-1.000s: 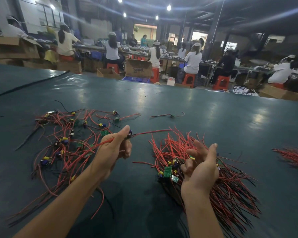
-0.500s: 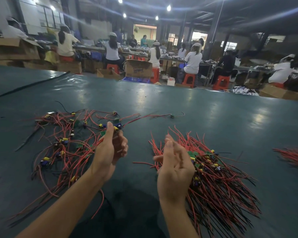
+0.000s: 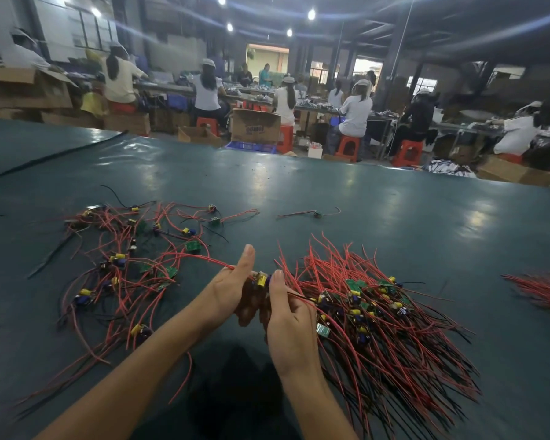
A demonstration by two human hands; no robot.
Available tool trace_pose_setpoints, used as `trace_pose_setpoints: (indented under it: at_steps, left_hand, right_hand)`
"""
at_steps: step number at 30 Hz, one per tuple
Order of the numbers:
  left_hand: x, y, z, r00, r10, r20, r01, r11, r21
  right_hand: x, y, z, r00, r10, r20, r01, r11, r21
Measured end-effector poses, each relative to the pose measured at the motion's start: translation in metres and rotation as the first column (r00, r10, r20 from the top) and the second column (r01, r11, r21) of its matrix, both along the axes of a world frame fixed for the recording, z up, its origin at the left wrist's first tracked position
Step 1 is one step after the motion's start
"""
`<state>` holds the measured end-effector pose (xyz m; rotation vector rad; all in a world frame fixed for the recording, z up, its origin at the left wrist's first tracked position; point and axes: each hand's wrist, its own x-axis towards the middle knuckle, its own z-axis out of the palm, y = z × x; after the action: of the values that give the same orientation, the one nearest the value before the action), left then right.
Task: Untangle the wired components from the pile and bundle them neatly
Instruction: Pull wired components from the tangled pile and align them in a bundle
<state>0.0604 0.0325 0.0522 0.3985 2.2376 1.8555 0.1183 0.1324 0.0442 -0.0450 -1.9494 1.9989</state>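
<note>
One component [image 3: 261, 278], yellow-capped, is sitting in the grip. Left hand [image 3: 232, 292] and right hand [image 3: 288, 315] are both pinching it, thumbs up, fingers curled beneath, the hands touching. Its red lead [image 3: 197, 257] is trailing left from the grip, over the pile [image 3: 124, 268]. One black lead [image 3: 300, 296] is running right.

The pile is lying left of the grip, loose and tangled, with too many parts to count surely. The bundle [image 3: 378, 315] is lying just right of the grip, wires fanned one way, touching the right hand. One stray [image 3: 316, 213] is lying alone beyond the grip. One red sheaf [image 3: 542, 290] is showing far right, blurred.

All are resting on one green table [image 3: 394, 211]. Past its far edge, one box [image 3: 256, 127] is carrying blue print, too blurred to read. At least four red stools [image 3: 348, 147] are showing.
</note>
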Motion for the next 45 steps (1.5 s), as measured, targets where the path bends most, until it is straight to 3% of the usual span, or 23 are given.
trace_pose_setpoints:
  at_steps: [2, 4, 7, 9, 12, 14, 16, 18, 20, 24, 32, 34, 36, 39, 43, 45]
  left_hand:
    - [-0.003, -0.001, -0.002, 1.0, 0.013, -0.017, -0.014, 1.0, -0.012]
    - [-0.007, -0.003, -0.003, 0.998, 0.048, -0.031, -0.046, 0.998, 0.042]
    - [-0.016, -0.013, -0.008, 0.973, 0.19, -0.13, -0.186, 0.982, 0.039]
    - [-0.024, -0.022, -0.014, 0.904, 0.303, -0.301, -0.335, 0.941, -0.059]
    - [-0.032, -0.037, -0.022, 0.736, 0.316, -0.599, -0.568, 0.769, -0.293]
    - [-0.038, -0.044, -0.027, 0.7, 0.223, -0.678, -0.645, 0.604, -0.468]
    - [-0.043, -0.052, -0.034, 0.783, 0.18, -0.595, -0.605, 0.442, -0.662]
    - [-0.047, -0.06, -0.039, 0.87, 0.177, -0.459, -0.492, 0.348, -0.798]
    - [-0.049, -0.064, -0.044, 0.903, 0.168, -0.395, -0.428, 0.297, -0.853]
    - [-0.05, -0.066, -0.045, 0.893, 0.168, -0.418, -0.449, 0.255, -0.856]
    - [-0.049, -0.07, -0.036, 0.802, 0.241, -0.546, -0.596, 0.377, -0.709]
    - [-0.047, -0.069, -0.035, 0.721, 0.249, -0.647, -0.681, 0.429, -0.593]
    - [-0.044, -0.066, -0.031, 0.625, 0.285, -0.727, -0.72, 0.571, -0.394]
    - [-0.039, -0.057, -0.023, 0.556, 0.329, -0.763, -0.614, 0.781, -0.111]
    - [-0.032, -0.044, -0.018, 0.383, 0.294, -0.876, -0.475, 0.876, 0.086]
    - [-0.027, -0.038, -0.017, 0.308, 0.253, -0.917, -0.379, 0.917, 0.126]
  right_hand:
    - [-0.004, 0.003, -0.001, 0.991, -0.091, 0.1, 0.1, 0.991, -0.093]
    - [-0.008, 0.01, 0.0, 0.965, -0.115, 0.236, 0.195, 0.915, -0.352]
    - [-0.011, 0.026, 0.005, 0.958, -0.076, 0.276, 0.255, 0.669, -0.699]
    - [-0.009, 0.037, 0.009, 0.969, -0.049, 0.24, 0.231, 0.517, -0.825]
    - [-0.008, 0.044, 0.012, 0.971, -0.064, 0.231, 0.233, 0.473, -0.85]
    - [-0.009, 0.046, 0.012, 0.96, -0.09, 0.265, 0.276, 0.467, -0.84]
    - [-0.009, 0.047, 0.011, 0.951, -0.096, 0.293, 0.304, 0.448, -0.841]
    - [-0.009, 0.049, 0.01, 0.95, -0.099, 0.296, 0.309, 0.432, -0.847]
    - [-0.01, 0.049, 0.01, 0.951, -0.115, 0.287, 0.308, 0.432, -0.848]
    - [-0.01, 0.045, 0.01, 0.94, -0.139, 0.311, 0.339, 0.452, -0.825]
    - [-0.012, 0.046, 0.01, 0.94, -0.152, 0.306, 0.342, 0.425, -0.838]
    - [-0.012, 0.047, 0.01, 0.947, -0.137, 0.292, 0.322, 0.434, -0.841]
    - [-0.012, 0.046, 0.009, 0.951, -0.125, 0.284, 0.309, 0.461, -0.832]
    - [-0.013, 0.047, 0.007, 0.954, -0.099, 0.282, 0.293, 0.5, -0.815]
    - [-0.015, 0.044, 0.007, 0.961, -0.008, 0.277, 0.23, 0.579, -0.782]
    - [-0.015, 0.04, 0.007, 0.956, 0.024, 0.294, 0.205, 0.662, -0.721]
